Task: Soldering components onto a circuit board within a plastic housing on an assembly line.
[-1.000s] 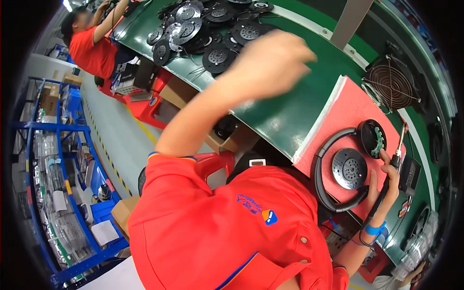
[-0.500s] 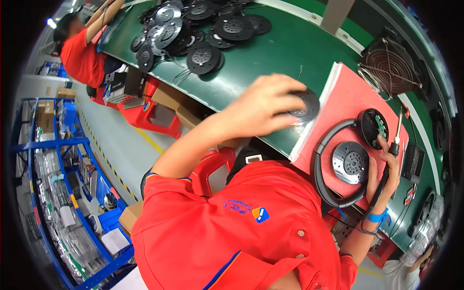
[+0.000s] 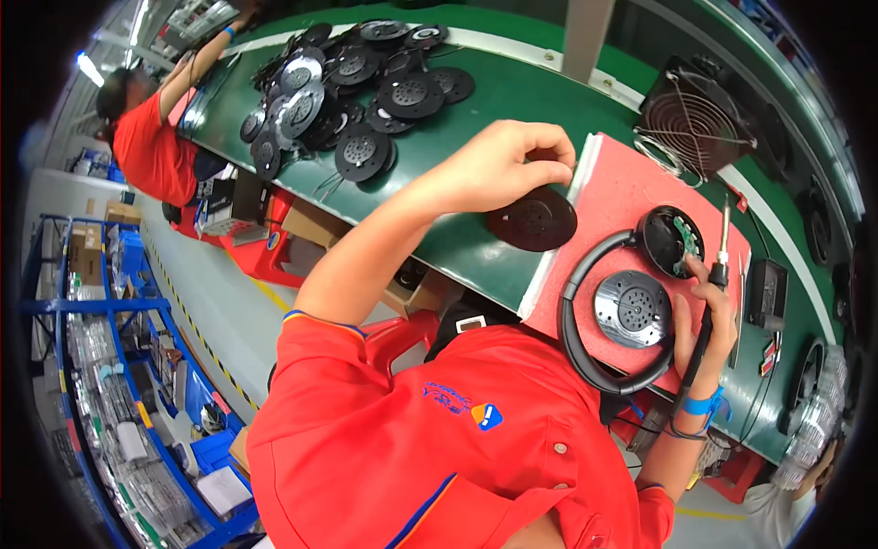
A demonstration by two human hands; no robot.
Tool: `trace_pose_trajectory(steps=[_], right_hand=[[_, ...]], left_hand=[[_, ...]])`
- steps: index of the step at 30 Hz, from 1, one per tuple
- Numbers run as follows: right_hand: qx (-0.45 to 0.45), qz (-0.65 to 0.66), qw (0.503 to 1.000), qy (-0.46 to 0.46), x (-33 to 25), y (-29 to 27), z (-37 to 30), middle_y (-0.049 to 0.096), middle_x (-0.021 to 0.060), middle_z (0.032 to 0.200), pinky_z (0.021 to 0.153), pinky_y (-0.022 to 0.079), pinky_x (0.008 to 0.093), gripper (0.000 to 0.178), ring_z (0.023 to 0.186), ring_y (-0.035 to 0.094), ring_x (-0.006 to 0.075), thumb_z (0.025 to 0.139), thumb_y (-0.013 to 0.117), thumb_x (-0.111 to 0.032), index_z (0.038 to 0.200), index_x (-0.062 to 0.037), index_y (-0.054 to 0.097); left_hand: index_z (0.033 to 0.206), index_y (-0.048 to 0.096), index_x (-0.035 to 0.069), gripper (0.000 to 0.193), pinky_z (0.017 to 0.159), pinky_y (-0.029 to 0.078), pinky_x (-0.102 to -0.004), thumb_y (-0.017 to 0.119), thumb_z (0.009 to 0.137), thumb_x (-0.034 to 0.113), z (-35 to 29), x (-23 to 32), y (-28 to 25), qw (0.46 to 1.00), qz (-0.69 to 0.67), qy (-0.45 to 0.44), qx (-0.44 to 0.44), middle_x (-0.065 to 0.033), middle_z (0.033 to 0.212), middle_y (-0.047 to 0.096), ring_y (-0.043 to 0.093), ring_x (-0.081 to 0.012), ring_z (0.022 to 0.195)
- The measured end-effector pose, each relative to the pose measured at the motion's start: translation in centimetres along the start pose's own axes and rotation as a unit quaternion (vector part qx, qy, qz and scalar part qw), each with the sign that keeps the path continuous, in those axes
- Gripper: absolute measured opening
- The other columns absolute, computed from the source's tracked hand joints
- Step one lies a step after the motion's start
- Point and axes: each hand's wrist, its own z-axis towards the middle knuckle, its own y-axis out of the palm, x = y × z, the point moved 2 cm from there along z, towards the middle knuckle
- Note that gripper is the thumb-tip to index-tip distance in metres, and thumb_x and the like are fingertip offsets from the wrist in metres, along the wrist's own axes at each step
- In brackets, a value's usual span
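Note:
My left hand (image 3: 512, 166) is closed in a pinch above a dark round speaker plate (image 3: 532, 220) by the pink mat's left edge. What sits between its fingertips is too small to make out. My right hand (image 3: 710, 320) grips a soldering iron (image 3: 718, 274), metal tip pointing away from me. Its fingertips reach the rim of a black ear cup (image 3: 660, 240) with a green circuit board (image 3: 686, 240) inside. That cup joins the curved black headband (image 3: 569, 316) of a headphone. Within the band's curve lies a silver-centred speaker plate (image 3: 633, 309).
A pink mat (image 3: 631, 178) covers part of the green table (image 3: 439, 229). Several black speaker plates (image 3: 361, 154) are heaped at the far left. A fan with a wire guard (image 3: 695, 128) stands behind the mat; a black box (image 3: 768, 291) sits to the right. Another person (image 3: 151, 137) works at far left.
My left hand has changed from spread fingers over the plate to a pinch above it. The plate now shows a darker face and sits lower against the hand. My right hand keeps the soldering iron.

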Motion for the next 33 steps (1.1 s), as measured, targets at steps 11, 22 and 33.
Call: trace_pose_trajectory(steps=[11, 22, 33], right_hand=[[0.100, 0.234, 0.967, 0.029, -0.6, -0.3, 0.6, 0.062, 0.0193, 0.099, 0.084, 0.048, 0.0338, 0.032, 0.093, 0.062, 0.0238, 0.076, 0.062, 0.011, 0.100, -0.0017, 0.046], [0.158, 0.195, 0.966, 0.060, 0.2, -0.4, 0.6, 0.059, 0.0077, 0.087, 0.073, 0.046, 0.0255, 0.026, 0.079, 0.057, 0.0131, 0.077, 0.062, 0.010, 0.097, -0.0021, 0.049], [0.122, 0.119, 0.979, 0.107, 0.0, 0.6, 0.8, 0.060, 0.0047, 0.084, 0.069, 0.048, 0.0242, 0.024, 0.073, 0.058, 0.0110, 0.076, 0.065, 0.006, 0.096, -0.0010, 0.054]], left_hand=[[0.085, 0.068, 0.001, 0.009, 0.058, 0.044, -0.0196, 0.066, 0.082, 0.009, 4.4, 6.0, 8.6, 0.929, -0.230, -0.099, -0.272, -0.0011, 0.073, 0.062, 0.055, -0.0057, 0.065], [0.088, 0.066, 0.000, 0.013, 0.061, 0.045, -0.0207, 0.063, 0.084, 0.012, 4.6, 5.7, 10.9, 0.946, -0.238, -0.088, -0.203, -0.0015, 0.074, 0.062, 0.055, -0.0064, 0.066], [0.087, 0.066, 0.000, 0.014, 0.069, 0.046, -0.0240, 0.064, 0.082, 0.013, 6.1, 4.5, 10.7, 0.997, 0.003, 0.022, -0.068, -0.0037, 0.081, 0.064, 0.058, -0.0116, 0.073]])
